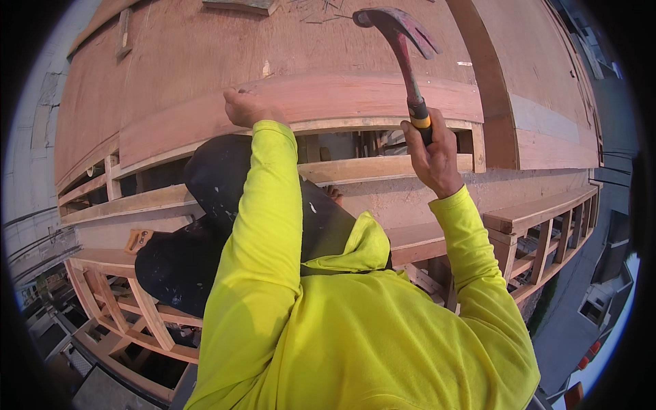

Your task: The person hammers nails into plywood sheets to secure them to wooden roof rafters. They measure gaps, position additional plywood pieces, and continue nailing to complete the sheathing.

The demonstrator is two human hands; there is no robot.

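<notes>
My right hand (435, 152) is wrapped round the black and yellow grip of a claw hammer (404, 61). The hammer's worn reddish head is raised over the plywood panel (191, 48). My left hand (250, 108) is closed with its fingers curled, low over a reddish wooden strip (355, 96) along the panel's near edge. Whatever its fingers hold, if anything, cannot be made out. Several loose nails (326, 12) lie scattered on the panel at the far side.
A short wood offcut (242, 5) lies at the far edge. A handsaw with a wooden handle (139, 240) rests at left by my dark-trousered leg (225, 184). Open timber framing (123, 307) drops away at near left; another framed section (547, 232) stands at right. A raised board (492, 82) divides the panels.
</notes>
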